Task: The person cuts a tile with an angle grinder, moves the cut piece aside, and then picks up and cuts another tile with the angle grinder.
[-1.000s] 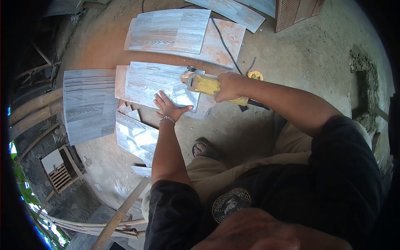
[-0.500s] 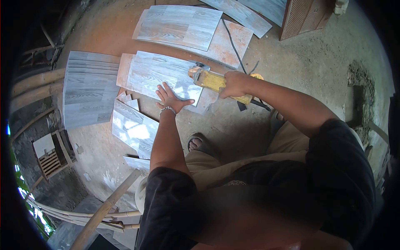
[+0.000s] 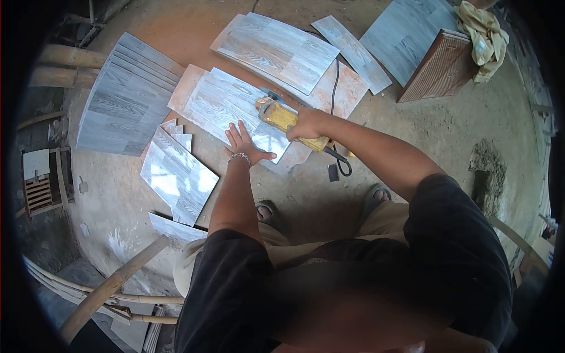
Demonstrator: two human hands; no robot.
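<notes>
My left hand (image 3: 244,148) presses flat on a grey wood-pattern tile (image 3: 220,101), fingers spread, a chain bracelet at the wrist. In my right hand (image 3: 307,125) is a yellow angle grinder (image 3: 279,116), gripped round its body. Its disc (image 3: 271,94) is at the tile's far long edge; whether it touches the surface cannot be made out. The grinder's black cord (image 3: 341,163) loops below its rear end. Beneath the tile lies another one, its reddish dusty end (image 3: 187,85) showing at the left.
Stacked tiles (image 3: 118,112) fan out at left, with more tiles (image 3: 282,47) beyond. Cut pieces (image 3: 176,170) lie by my left forearm. A brown ribbed panel (image 3: 438,67) with a cloth (image 3: 485,41) stands at upper right. A bamboo pole (image 3: 115,285) slants at lower left.
The view has turned, so the tiles appear rotated clockwise. The grinder has shifted left along the tile's far edge, away from its right corner. My left hand stays on the tile.
</notes>
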